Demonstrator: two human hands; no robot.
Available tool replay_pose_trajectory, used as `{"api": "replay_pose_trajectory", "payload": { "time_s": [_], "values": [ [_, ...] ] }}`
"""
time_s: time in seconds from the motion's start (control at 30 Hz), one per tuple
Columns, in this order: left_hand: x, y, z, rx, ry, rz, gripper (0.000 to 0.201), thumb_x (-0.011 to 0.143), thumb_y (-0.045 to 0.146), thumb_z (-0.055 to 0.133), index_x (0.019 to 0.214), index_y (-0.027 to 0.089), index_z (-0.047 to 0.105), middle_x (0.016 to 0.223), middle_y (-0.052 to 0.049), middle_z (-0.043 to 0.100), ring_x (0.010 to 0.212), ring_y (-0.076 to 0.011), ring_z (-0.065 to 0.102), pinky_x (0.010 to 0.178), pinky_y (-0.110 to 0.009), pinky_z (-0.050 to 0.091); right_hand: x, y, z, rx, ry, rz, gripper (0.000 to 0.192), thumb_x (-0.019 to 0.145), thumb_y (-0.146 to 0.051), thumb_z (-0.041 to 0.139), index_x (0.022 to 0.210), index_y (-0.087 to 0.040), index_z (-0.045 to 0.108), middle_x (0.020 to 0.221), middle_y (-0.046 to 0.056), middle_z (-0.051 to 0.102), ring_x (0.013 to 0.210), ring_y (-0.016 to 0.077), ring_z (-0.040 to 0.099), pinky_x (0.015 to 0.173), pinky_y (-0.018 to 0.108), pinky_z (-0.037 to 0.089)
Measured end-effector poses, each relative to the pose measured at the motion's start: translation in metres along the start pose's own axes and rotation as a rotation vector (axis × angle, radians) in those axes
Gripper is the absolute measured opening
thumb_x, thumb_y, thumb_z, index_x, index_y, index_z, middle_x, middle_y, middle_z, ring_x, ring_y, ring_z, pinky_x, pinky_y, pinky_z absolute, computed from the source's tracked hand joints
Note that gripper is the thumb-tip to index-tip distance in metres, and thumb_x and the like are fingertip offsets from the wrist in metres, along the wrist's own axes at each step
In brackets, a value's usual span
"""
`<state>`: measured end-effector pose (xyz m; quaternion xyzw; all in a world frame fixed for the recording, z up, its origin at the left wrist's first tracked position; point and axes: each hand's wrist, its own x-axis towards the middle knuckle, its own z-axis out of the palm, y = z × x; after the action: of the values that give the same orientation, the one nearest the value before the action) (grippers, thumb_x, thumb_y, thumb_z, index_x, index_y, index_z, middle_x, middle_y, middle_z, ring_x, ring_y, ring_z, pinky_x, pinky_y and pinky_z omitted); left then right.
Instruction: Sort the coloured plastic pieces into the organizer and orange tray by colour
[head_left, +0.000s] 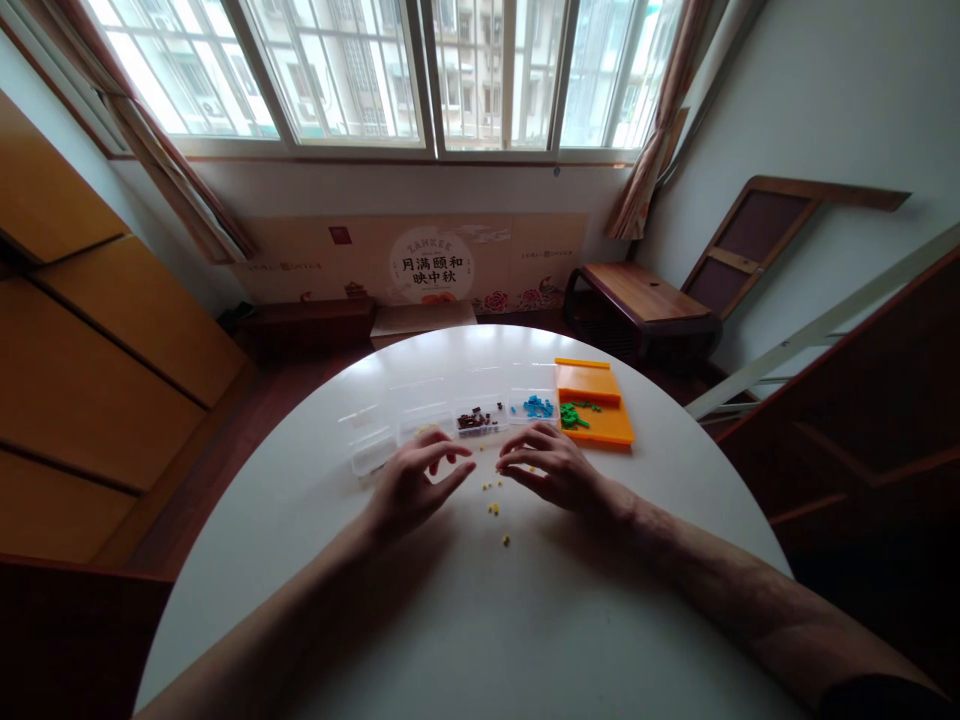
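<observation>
My left hand is above the white table, its thumb and fingers apart with nothing visible between them. Facing it, my right hand has thumb and fingertips brought together low over the table; whatever they pinch is too small to make out. Several tiny yellow pieces lie scattered between and in front of the hands. Just beyond stands a clear plastic compartment box, partly hidden by my left hand. Dark brown pieces fill one compartment and blue pieces another.
An orange tray holding green pieces stands at the right end of the box. The round white table has a curved edge. Beyond it are a wooden stool-like stand, a window and curtains.
</observation>
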<state>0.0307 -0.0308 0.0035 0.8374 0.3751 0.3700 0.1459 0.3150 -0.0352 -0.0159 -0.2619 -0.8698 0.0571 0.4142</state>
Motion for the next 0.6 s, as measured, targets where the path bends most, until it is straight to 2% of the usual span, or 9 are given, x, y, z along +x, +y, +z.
{"api": "replay_pose_trajectory", "payload": {
  "time_s": [0.17,0.33,0.47,0.6],
  "values": [
    [-0.002,0.011,0.020,-0.232,-0.083,0.023,0.017,0.105,0.035,0.074,0.106,0.021,0.085,0.091,-0.006,0.073,0.069,-0.0125,0.061,0.061,-0.025,0.053,0.000,0.000,0.002,-0.024,-0.012,-0.048,0.008,0.108,-0.027,0.073,0.114,-0.026,0.079,0.109,0.005,0.081,0.099,0.0216,0.069,0.092,0.039,0.056],
    [-0.001,0.011,0.026,-0.326,-0.084,0.053,0.019,0.106,0.034,0.073,0.106,0.020,0.085,0.090,-0.008,0.075,0.070,-0.0132,0.063,0.060,-0.025,0.054,0.000,0.001,0.001,-0.039,-0.041,-0.052,0.008,0.107,-0.027,0.074,0.114,-0.026,0.079,0.109,0.005,0.081,0.101,0.0218,0.070,0.093,0.040,0.055],
    [0.001,0.011,0.021,-0.297,-0.071,0.053,0.019,0.105,0.034,0.074,0.102,0.020,0.085,0.087,-0.007,0.075,0.071,-0.0145,0.064,0.060,-0.026,0.054,-0.001,0.000,0.000,-0.024,-0.049,-0.041,0.011,0.107,-0.028,0.074,0.117,-0.026,0.076,0.112,0.006,0.080,0.103,0.0223,0.070,0.095,0.040,0.056],
    [0.003,0.001,0.005,-0.097,0.012,0.023,0.017,0.105,0.032,0.071,0.103,0.022,0.085,0.093,-0.006,0.076,0.073,-0.0145,0.064,0.066,-0.028,0.055,0.001,-0.001,0.001,-0.031,-0.096,-0.015,0.010,0.107,-0.030,0.073,0.116,-0.025,0.074,0.118,0.007,0.079,0.108,0.0235,0.070,0.099,0.041,0.056]
  ]
}}
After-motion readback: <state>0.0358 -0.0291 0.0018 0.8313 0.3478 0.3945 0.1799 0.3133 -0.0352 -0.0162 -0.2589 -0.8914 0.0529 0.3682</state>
